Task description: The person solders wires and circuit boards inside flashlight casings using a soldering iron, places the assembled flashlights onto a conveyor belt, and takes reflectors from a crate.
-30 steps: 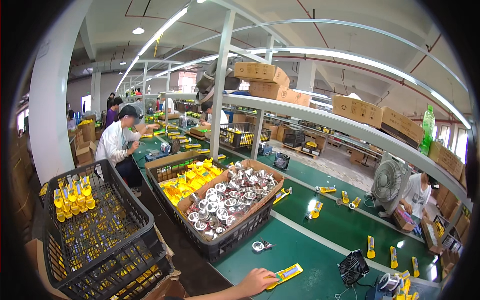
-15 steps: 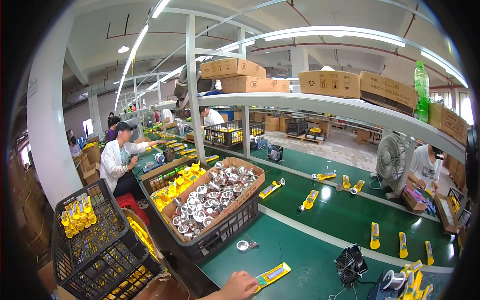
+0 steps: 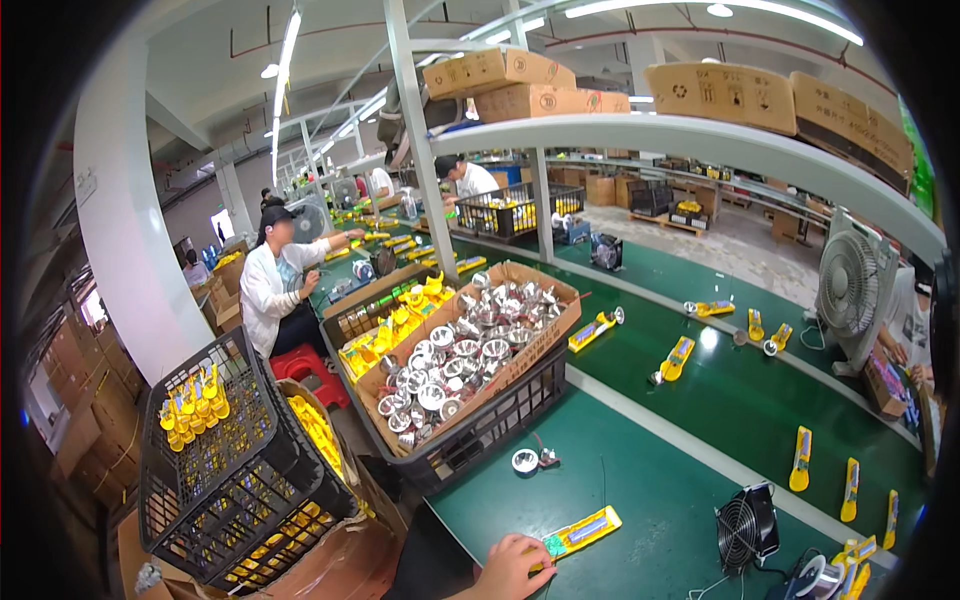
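My left hand (image 3: 514, 568) reaches in from the lower edge, fingers curled at the near end of a yellow flashlight housing (image 3: 590, 529). The housing lies on the green tabletop (image 3: 500, 505), holding a pale violet battery cell and a small green circuit board beside my fingertips. Part of that end is hidden by my fingers. Beyond the hand lies a silver reflector cup (image 3: 524, 461) with a short wired piece. My right hand is out of view.
A crate with a carton of silver reflectors (image 3: 495, 350) and yellow housings stands beyond. At left is a black crate (image 3: 200, 510). A small black fan (image 3: 745, 530) and wire spool (image 3: 818, 578) are at right. Several housings lie on the green conveyor (image 3: 720, 400). A co-worker (image 3: 285, 275) sits left.
The view has turned, so most of the scene sits further right in the picture. My left hand stays at the same end of the yellow flashlight housing.
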Demonstrator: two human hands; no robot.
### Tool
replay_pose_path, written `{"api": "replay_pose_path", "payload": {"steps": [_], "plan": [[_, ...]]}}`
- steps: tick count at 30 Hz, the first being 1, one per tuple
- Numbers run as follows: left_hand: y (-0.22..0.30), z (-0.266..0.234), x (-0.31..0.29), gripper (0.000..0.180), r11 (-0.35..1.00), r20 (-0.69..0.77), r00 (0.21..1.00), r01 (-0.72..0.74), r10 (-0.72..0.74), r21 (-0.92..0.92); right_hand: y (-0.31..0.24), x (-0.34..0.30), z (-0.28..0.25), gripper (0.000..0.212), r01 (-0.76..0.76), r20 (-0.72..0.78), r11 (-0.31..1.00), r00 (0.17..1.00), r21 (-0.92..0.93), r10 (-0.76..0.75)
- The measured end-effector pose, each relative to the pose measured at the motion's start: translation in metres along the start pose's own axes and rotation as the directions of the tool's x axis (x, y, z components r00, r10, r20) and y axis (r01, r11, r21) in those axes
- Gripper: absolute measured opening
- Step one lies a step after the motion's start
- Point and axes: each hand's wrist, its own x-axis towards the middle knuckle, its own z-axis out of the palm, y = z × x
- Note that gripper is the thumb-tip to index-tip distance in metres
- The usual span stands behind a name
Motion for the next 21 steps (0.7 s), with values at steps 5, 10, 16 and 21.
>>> {"api": "replay_pose_path", "payload": {"steps": [5, 10, 16, 21], "plan": [[-0.023, 0.008, -0.006, 0.014, 0.976, -0.119, 0.981, -0.170, 0.155, -0.133, -0.004, 0.004, 0.010, 0.013, 0.148, 0.023, 0.988, 0.989, -0.043, -0.147], [-0.030, -0.027, 0.021, 0.014, 0.911, -0.142, 0.963, -0.263, 0.228, -0.318, -0.001, 0.008, 0.010, 0.011, 0.216, -0.045, 0.959, 0.973, -0.183, -0.227], [-0.083, -0.037, 0.128, 0.021, 0.978, -0.311, 0.947, 0.013, -0.079, -0.207, -0.012, 0.005, 0.025, 0.009, 0.217, -0.120, 0.964, 0.964, -0.157, -0.236], [-0.099, -0.018, 0.178, 0.029, 0.930, -0.011, 0.930, 0.367, -0.367, 0.013, -0.012, 0.001, 0.022, 0.011, 0.247, -0.043, 0.949, 0.965, -0.198, -0.260]]}}
